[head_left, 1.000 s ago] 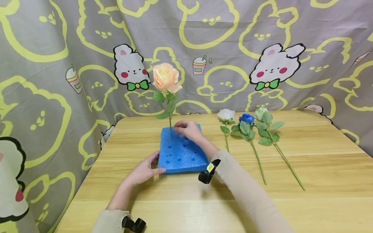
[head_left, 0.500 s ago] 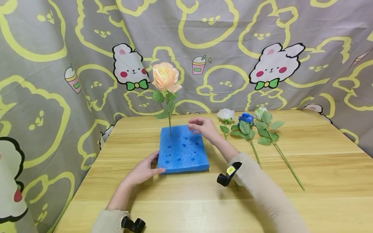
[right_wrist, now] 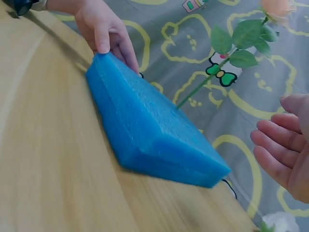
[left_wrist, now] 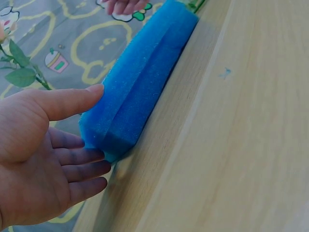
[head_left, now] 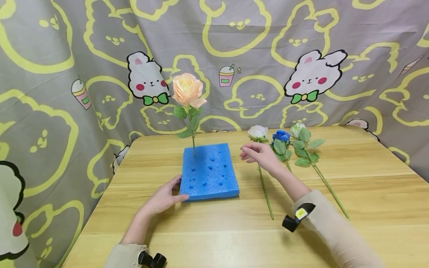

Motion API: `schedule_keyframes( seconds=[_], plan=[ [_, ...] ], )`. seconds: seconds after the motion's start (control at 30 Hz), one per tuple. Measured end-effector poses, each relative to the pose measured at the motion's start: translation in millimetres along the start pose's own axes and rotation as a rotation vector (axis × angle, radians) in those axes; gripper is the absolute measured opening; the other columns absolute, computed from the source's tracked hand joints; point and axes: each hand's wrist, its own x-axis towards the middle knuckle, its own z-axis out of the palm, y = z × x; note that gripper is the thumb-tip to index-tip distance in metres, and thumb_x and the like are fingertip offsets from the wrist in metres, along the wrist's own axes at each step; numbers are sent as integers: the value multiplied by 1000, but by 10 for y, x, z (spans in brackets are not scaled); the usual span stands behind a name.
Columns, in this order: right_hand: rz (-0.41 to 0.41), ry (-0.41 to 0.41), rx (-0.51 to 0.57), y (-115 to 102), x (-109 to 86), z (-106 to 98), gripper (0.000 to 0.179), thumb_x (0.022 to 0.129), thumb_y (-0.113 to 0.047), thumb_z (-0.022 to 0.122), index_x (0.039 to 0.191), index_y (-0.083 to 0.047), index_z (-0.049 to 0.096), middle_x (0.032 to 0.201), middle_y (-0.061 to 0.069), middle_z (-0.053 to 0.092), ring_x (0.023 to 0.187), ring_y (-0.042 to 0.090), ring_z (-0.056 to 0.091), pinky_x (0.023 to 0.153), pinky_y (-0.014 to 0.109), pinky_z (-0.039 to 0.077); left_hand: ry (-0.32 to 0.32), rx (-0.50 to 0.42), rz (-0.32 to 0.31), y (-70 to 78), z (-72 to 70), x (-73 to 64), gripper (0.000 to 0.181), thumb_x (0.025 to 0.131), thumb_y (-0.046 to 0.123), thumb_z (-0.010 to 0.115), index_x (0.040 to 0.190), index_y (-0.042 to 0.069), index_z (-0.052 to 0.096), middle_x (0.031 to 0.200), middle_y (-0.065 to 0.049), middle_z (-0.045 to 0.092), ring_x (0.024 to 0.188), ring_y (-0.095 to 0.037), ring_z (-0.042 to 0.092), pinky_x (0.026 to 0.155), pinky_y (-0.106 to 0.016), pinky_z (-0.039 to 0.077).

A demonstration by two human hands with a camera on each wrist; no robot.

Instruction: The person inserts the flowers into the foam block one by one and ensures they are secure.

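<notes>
In the head view, a blue foam block [head_left: 218, 178] dotted with small holes lies on the table. One peach rose [head_left: 187, 89] stands upright in its back left part, stem pushed in. My left hand [head_left: 165, 195] holds the block's near left corner between thumb and fingers; in the left wrist view the thumb [left_wrist: 72, 102] meets its edge. Off to the block's right, my right hand [head_left: 263, 156] hovers over the stem of the white rose [head_left: 258, 133], fingers loosely bent, nothing in them. The right wrist view shows its fingers [right_wrist: 277, 145] apart from the block.
Beside the white rose lie a blue rose [head_left: 280, 137] and a pale green-white rose [head_left: 299, 130], their stems toward me. They rest on a wooden table [head_left: 207, 230]. A grey patterned curtain [head_left: 214, 37] hangs behind and at the sides.
My right hand has moved from beside the peach rose's stem, across the foam block, to over the white rose's stem. My left hand stays at the block's corner.
</notes>
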Motion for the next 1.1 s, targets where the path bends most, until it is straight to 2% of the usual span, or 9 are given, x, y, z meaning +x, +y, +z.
schedule_keyframes(
  seconds=[0.5,0.73,0.8,0.93,1.0,1.1],
  plan=[
    [23,70,-94,39,-602,-541,39,96,-26,52,114,8,57,93,10,69,81,12,66,70,28,54,-3,-5,5,17,-1,-4,82,85,33,68,144,-4,25,140,-23,38,125,-37,40,102,-51,30],
    [16,118,-89,89,-826,-807,37,97,-22,50,115,11,54,89,-4,68,81,8,65,70,26,54,-3,-30,10,29,6,-18,81,85,32,68,144,-3,25,140,-23,38,125,-37,40,102,-52,31],
    [5,132,-91,121,-892,-899,30,97,-19,50,114,5,57,89,-7,68,81,8,65,69,24,53,-5,-39,8,31,7,-20,81,85,31,68,144,-2,25,140,-23,38,125,-37,40,102,-52,30],
    [1,166,-99,178,-1023,-1084,14,96,-15,51,107,-14,61,90,-8,68,82,7,64,69,22,53,-8,-43,9,30,7,-15,81,85,31,68,144,-3,25,140,-23,38,125,-38,40,102,-52,30],
    [2,183,-98,203,-1081,-1171,15,96,-14,53,104,-22,61,90,-8,68,82,5,64,68,21,52,-9,-37,10,26,6,-12,82,85,32,68,144,-3,24,140,-23,37,125,-38,39,102,-52,30],
    [-2,208,-95,252,-1150,-1290,21,94,-10,54,102,-27,62,90,-9,68,81,3,63,68,19,52,-6,-26,4,26,4,-11,83,84,33,68,144,-3,24,141,-23,37,125,-37,40,102,-52,30]
  ],
)
